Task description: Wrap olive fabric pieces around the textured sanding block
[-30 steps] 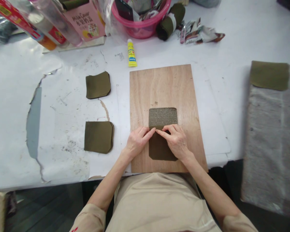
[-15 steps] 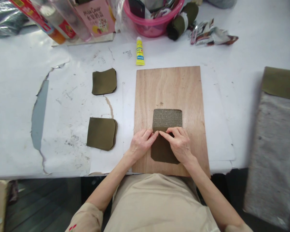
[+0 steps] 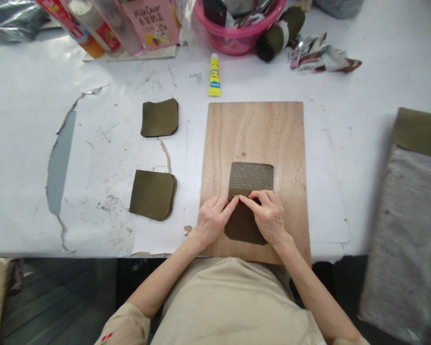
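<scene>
On the wooden board [image 3: 258,129], an olive fabric piece [image 3: 244,225] with two cut lower corners lies below a grey-brown, ribbed-looking patch [image 3: 252,176]. Between them runs a narrow folded strip of the olive fabric. My left hand [image 3: 215,215] pinches this strip at its left part, fingers closed. From the right, my right hand [image 3: 267,213] grips the same strip with curled fingers, its index fingertip meeting my left fingertips. The fabric's right part is hidden under my right hand.
Left of the board lie two small stacks of olive fabric pieces, an upper stack [image 3: 160,118] and a lower stack [image 3: 153,194]. Beyond the board are a yellow glue tube [image 3: 214,76], a pink basket [image 3: 233,38] and a dark green roll [image 3: 278,36]. Grey material [image 3: 409,230] hangs over the right edge.
The whole view has shifted slightly. My left fingers have drawn back a little from the ribbed patch's edge, and more of the folded strip shows. My right hand keeps nearly the same pose.
</scene>
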